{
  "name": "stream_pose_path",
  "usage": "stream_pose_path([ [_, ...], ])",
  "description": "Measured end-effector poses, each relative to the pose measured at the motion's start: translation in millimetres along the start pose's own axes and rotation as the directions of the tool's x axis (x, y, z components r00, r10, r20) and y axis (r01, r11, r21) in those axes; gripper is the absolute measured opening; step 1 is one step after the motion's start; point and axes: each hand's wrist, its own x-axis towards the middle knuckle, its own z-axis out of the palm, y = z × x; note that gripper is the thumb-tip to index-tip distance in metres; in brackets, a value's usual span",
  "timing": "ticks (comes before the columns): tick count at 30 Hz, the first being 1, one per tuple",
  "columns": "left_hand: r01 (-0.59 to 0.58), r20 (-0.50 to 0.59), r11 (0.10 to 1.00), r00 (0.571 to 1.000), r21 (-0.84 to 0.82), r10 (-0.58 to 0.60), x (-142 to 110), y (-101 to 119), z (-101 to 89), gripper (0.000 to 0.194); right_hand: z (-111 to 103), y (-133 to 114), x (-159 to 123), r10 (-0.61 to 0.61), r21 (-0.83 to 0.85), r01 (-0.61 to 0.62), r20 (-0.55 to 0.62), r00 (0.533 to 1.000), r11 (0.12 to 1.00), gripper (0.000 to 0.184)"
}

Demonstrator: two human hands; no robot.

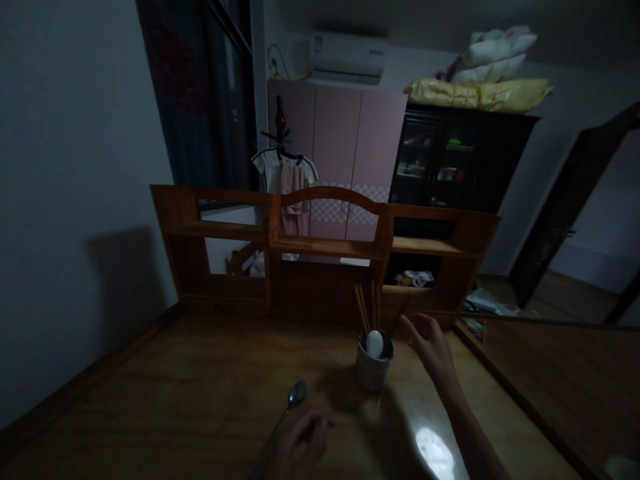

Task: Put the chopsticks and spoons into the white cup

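Observation:
A pale utensil cup (372,371) stands on the wooden desk (200,400). Wooden chopsticks (363,309) and a white spoon (375,343) stick out of it. My right hand (431,347) reaches in just right of the cup, its fingers closed on a chopstick (401,312) that leans out of the cup. At the bottom edge my left hand (299,445) is curled round the handle of a metal spoon (295,396), whose bowl points away from me over the desk.
A wooden shelf unit (325,247) runs along the back of the desk. Behind it are a pink wardrobe (350,147), a dark cabinet (460,160) with bedding on top, hanging clothes (285,180) and an open doorway at the right. The room is dim.

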Motion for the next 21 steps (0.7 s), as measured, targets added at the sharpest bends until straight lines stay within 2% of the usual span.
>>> stream_pose_path([
  [1, -0.141, 0.073, 0.988, 0.988, 0.066, 0.137, 11.8, 11.8, 0.1, 0.034, 3.2, 3.6, 2.5, 0.009, 0.026, -0.01, 0.04, 0.999, 1.0, 0.06],
  [2, -0.249, 0.05, 0.961, 0.968, 0.119, 0.245, 26.2, 23.5, 1.2, 0.03, 6.6, 5.8, 4.5, 0.009, 0.045, -0.012, 0.079, 0.997, 0.999, 0.061],
  [4, -0.358, 0.023, 0.92, 0.933, 0.162, 0.359, 61.6, 42.0, 6.8, 0.025, 12.9, 6.8, 7.6, -0.003, 0.076, -0.01, 0.169, 0.986, 0.997, 0.057],
  [5, -0.364, -0.051, 0.917, 0.925, 0.163, 0.376, 81.6, 47.0, 11.1, 0.023, 15.5, 6.3, 9.0, -0.013, 0.096, -0.009, 0.223, 0.975, 0.995, 0.054],
  [7, -0.282, -0.163, 0.954, 0.941, 0.102, 0.296, 122.2, 47.9, 21.7, 0.032, 19.6, 5.7, 11.9, -0.04, 0.14, -0.004, 0.317, 0.948, 0.99, 0.049],
  [8, -0.254, -0.166, 0.964, 0.95, 0.081, 0.264, 141.0, 45.0, 27.5, 0.038, 21.0, 6.2, 13.6, -0.055, 0.16, -0.001, 0.35, 0.935, 0.987, 0.048],
  [10, -0.231, -0.128, 0.972, 0.964, 0.037, 0.234, 172.4, 36.8, 39.0, 0.039, 23.4, 9.1, 17.7, -0.081, 0.191, 0.005, 0.39, 0.917, 0.981, 0.046],
  [12, -0.238, -0.063, 0.971, 0.97, -0.021, 0.237, 193.3, 30.5, 49.5, 0.035, 25.1, 14.0, 22.5, -0.097, 0.211, 0.009, 0.413, 0.905, 0.977, 0.045],
  [17, -0.23, 0.058, 0.958, 0.968, -0.174, 0.243, 211.8, 32.6, 65.7, 0.035, 26.4, 21.7, 32.8, -0.147, 0.25, 0.027, 0.477, 0.866, 0.968, 0.045],
  [21, -0.178, 0.061, 0.959, 0.979, -0.221, 0.196, 218.9, 37.3, 69.5, 0.035, 25.4, 19.6, 35.5, -0.179, 0.275, 0.035, 0.522, 0.834, 0.961, 0.044],
])
